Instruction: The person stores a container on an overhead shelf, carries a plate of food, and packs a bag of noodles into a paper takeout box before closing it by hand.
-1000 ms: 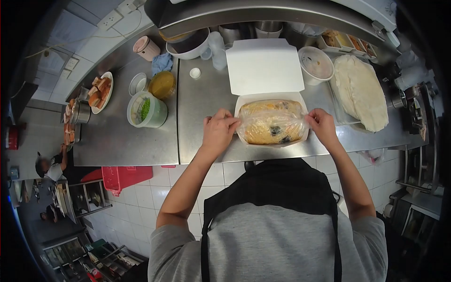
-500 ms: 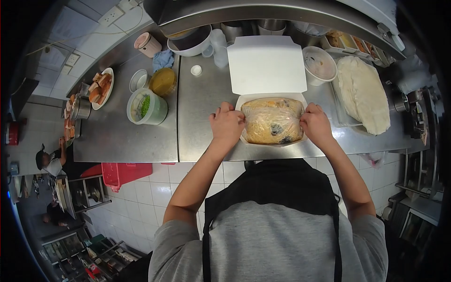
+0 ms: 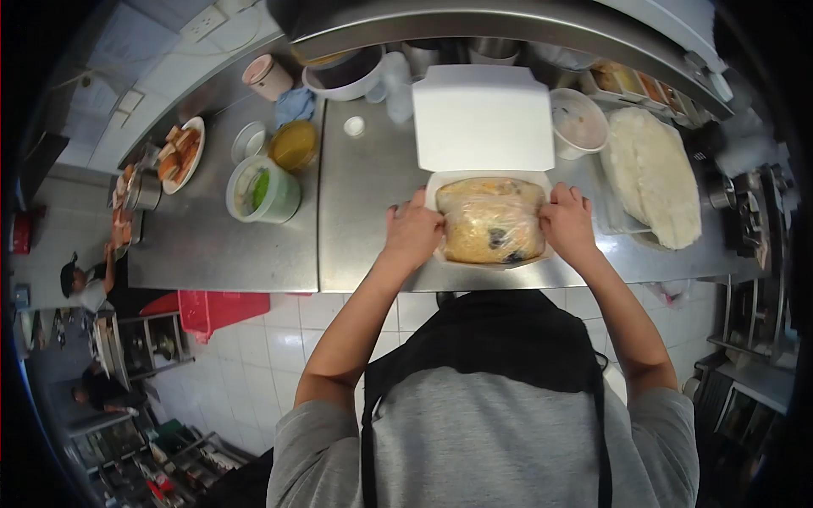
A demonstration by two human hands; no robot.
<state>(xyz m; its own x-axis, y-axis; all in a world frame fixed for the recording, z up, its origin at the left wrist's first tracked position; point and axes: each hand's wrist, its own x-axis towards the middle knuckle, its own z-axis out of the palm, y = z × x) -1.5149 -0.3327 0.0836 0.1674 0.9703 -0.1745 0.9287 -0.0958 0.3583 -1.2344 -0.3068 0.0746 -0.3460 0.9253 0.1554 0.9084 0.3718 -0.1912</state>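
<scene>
The left hand [image 3: 413,233] was curled nearly closed at the left end of the wrapped food [image 3: 493,229]. That food lay between the hands, already inside the white box [image 3: 433,190], whose lid [image 3: 483,118] stood open, not shut over it. The right hand [image 3: 567,224] curled likewise at the right end. Both seemed to pinch the clear film [image 3: 483,203], fingertips partly hidden.

Exact fingertip contact of left hand [image 3: 413,233] and right hand [image 3: 568,226] on wrapped food [image 3: 493,224] unclear, grey shirt [image 3: 491,440] cropped at lower edge, steel shelf [image 3: 508,25] cropped at upper edge, rear pots [image 3: 494,50] partly occluded by shelf, wall socket [image 3: 200,28] blurred, distant person's [image 3: 91,292] handwork too small to resolve
</scene>
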